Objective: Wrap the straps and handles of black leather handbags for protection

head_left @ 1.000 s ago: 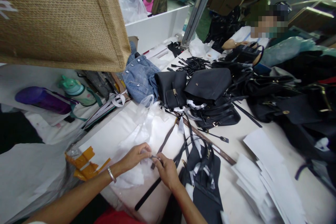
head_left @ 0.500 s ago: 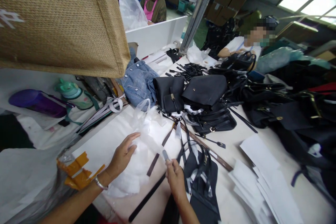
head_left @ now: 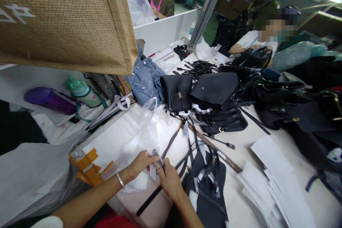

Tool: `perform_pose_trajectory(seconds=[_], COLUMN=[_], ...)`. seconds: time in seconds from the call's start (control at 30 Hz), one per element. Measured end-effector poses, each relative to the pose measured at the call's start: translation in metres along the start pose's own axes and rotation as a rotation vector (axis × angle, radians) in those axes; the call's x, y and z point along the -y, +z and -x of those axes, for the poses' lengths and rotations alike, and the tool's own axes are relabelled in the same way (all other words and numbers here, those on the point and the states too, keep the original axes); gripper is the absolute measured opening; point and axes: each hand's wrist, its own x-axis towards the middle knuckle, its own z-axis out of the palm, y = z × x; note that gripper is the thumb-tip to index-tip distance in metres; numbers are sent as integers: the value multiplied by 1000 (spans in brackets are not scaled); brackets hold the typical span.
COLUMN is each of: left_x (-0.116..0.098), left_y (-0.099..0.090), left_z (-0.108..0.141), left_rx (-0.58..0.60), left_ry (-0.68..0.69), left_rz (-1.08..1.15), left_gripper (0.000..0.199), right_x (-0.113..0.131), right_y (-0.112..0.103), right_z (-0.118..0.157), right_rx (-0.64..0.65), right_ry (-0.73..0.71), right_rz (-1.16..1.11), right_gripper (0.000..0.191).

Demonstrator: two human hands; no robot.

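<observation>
Both my hands meet in front of me over the pale table. Between them is the dark end of a strap (head_left: 157,156), with thin translucent white film around it. My left hand (head_left: 143,163), a silver bangle at its wrist, pinches the wrapped end from the left. From the right, my right hand (head_left: 168,178) grips the same strap just below. A pile of white film sheets (head_left: 139,142) lies under and behind my left hand. Beside my right forearm rests a black leather bag (head_left: 208,188) with handles and white wrapping on its fittings. My palms hide part of the strap.
Black bags (head_left: 213,91) are stacked behind, near a denim garment (head_left: 146,80). White paper sheets (head_left: 269,188) spread at right. A burlap bag (head_left: 64,21) hangs close at upper left, above a purple bottle (head_left: 49,99). Two people sit beyond the table.
My left hand has come down and right, from open over the film to pinching the strap end. My right hand has shifted slightly left. The view has turned a little left.
</observation>
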Motion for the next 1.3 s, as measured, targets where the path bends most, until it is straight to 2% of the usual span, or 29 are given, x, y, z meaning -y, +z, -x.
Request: perform_pose_trajectory(seconds=[0.1, 0.2, 0.4, 0.6, 0.67, 0.77, 0.87, 0.97, 1.1, 1.13, 1.23, 1.3], left_x=[-2, -1, 5, 7, 7, 6, 2, -2, -8, -9, -13, -15], left_y=[-11, -16, -5, -2, -6, -14, -25, -32, -32, -31, -27, -26], left_z=[-2, -3, -3, -7, -4, 5, 15, 19, 15, 14, 13, 14], left_rx=[-36, -37, 33, 33, 36, 82, 137, 166, 162, 163, 180, 174], left_ry=[-5, -9, 22, -18, -3, -1, 2, 4, -2, -9, -50, -65], left_rz=[4, 5, 23, 12, 118, 309, 376, 364, 327, 316, 262, 180], left_gripper=[41, 42, 41, 41, 36, 28, 24, 23, 23, 23, 26, 32], right_x=[-10, -20, -13, -12, -18, -30, -36, -24, 5, 11, 19, 17], right_y=[-11, -17, -8, 1, 4, 5, -1, -12, -18, -16, -7, -1], right_z=[9, 16, 2, -14, -18, -23, -19, -4, 15, 16, 11, 5], right_rx=[53, 39, 68, 71, -9, -148, -197, -226, -104, -89, -153, -226], right_ry=[-46, -29, -77, -73, -24, 107, 86, -115, -310, -313, -204, -91], right_rz=[29, 7, -265, -332, -258, 5, 304, 392, 218, 189, 156, 129], right_gripper=[28, 22, 39, 28, 22, 20, 22, 38, 56, 53, 18, 23])
